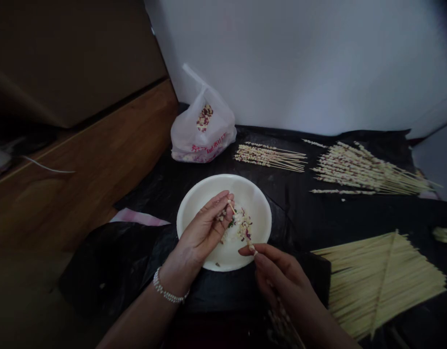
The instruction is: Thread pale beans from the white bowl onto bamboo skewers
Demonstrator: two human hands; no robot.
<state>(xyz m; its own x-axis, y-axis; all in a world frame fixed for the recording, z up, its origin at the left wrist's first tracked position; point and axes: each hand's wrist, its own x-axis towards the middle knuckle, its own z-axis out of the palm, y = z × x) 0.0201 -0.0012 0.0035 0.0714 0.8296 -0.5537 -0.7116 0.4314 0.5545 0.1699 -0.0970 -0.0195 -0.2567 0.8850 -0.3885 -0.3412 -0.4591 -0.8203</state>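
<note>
My left hand [205,230], with a beaded bracelet [168,291] on its wrist, is over the white bowl [194,194]. Its fingers are curled around small pale pieces, and a thin stick tip shows at the fingertips. In the bowl lie loose pale and dark purple bits [245,225]. Near the bowl's front right rim, my right hand [281,271] pinches a skewer [253,250] threaded with pale pieces. Beneath that hand the skewer's lower part is dim and blurred, so how many sticks it holds is unclear.
A tied white plastic bag [205,140] with red print holds mottled bits behind the bowl. Threaded skewers lie in a small bundle [269,157] and a larger pile [357,169]. Bare sticks [379,281] are spread at right on black plastic sheeting [288,213]. A wooden board [100,179] stands left.
</note>
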